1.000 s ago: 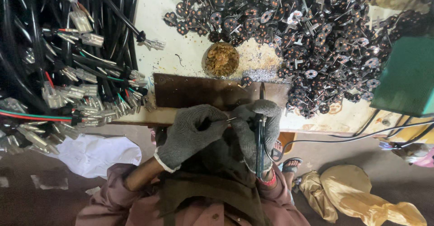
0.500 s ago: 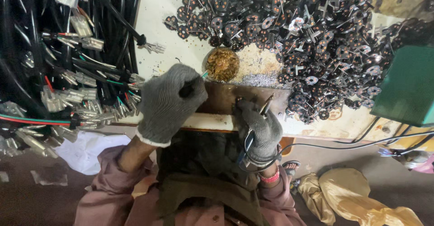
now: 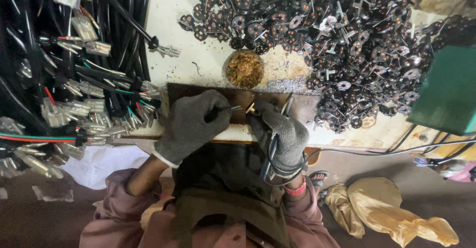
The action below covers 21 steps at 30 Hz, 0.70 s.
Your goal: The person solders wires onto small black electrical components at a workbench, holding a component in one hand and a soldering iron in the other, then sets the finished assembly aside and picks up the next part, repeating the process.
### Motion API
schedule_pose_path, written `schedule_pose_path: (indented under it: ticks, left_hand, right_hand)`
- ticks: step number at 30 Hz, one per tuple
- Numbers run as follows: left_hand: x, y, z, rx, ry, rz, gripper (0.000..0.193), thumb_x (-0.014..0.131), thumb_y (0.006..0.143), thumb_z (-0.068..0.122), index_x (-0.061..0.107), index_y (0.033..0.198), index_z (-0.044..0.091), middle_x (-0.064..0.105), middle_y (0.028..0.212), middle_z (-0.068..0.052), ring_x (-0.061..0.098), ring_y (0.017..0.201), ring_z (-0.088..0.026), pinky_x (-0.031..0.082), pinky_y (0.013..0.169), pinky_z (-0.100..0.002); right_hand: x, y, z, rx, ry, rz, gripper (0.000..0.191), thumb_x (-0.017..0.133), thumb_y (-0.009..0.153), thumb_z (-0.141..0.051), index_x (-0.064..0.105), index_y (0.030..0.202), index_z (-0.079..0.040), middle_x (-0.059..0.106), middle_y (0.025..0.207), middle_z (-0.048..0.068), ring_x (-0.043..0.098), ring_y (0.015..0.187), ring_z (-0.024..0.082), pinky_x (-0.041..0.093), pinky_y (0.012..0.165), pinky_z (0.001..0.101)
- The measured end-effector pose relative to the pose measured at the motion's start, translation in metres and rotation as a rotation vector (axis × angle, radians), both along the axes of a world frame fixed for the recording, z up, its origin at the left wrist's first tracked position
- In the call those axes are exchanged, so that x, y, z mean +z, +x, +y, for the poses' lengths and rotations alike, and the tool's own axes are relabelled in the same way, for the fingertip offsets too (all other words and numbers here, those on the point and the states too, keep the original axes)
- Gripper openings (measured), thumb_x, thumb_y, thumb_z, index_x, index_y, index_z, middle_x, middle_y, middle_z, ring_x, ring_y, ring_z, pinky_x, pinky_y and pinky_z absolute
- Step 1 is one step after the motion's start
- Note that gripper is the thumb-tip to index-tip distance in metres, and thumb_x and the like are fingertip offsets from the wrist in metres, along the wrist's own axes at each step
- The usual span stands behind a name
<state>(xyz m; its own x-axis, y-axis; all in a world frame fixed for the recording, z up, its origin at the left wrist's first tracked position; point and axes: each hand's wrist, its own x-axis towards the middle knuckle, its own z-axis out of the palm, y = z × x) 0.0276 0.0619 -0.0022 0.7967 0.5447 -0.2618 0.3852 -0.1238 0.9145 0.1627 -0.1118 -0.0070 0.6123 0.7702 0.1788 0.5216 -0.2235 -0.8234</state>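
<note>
Gingerly: left hand (image 3: 193, 126) pinching a thin, stiff metal pin (image 3: 236, 108) by its shank, right hand (image 3: 280, 131) clamped around pliers (image 3: 272, 144), light and slippery.

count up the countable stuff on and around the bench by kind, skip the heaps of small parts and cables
gloved hands: 2 (left hand, right hand)
round dish of brownish bits: 1
brown work plate: 1
green box: 1
yellow bag on the floor: 1
white cloth: 1
total: 7
</note>
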Motion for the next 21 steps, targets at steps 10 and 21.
schedule_pose_path:
  ticks: [10,21]
  left_hand:
    - [-0.009,0.012,-0.019,-0.148,0.298,-0.044,0.010,0.073,0.088,0.019,0.066,0.088,0.012,0.068,0.079,-0.012,0.069,0.068,-0.035,0.053,0.057,-0.044]
    - [-0.015,0.013,-0.024,-0.172,0.401,-0.038,0.010,0.073,0.089,0.021,0.065,0.087,0.014,0.067,0.076,-0.011,0.067,0.064,-0.035,0.052,0.054,-0.046]
  right_hand:
    - [-0.014,-0.005,-0.037,-0.147,0.068,0.280,0.053,0.060,0.100,-0.060,0.071,0.101,-0.009,0.074,0.086,0.008,0.069,0.073,0.014,0.051,0.065,0.0227]
    - [-0.117,-0.026,-0.182,-0.387,0.075,1.203,0.042,0.068,0.085,-0.019,0.063,0.126,-0.011,0.073,0.121,0.005,0.070,0.108,0.019,0.058,0.095,0.0344]
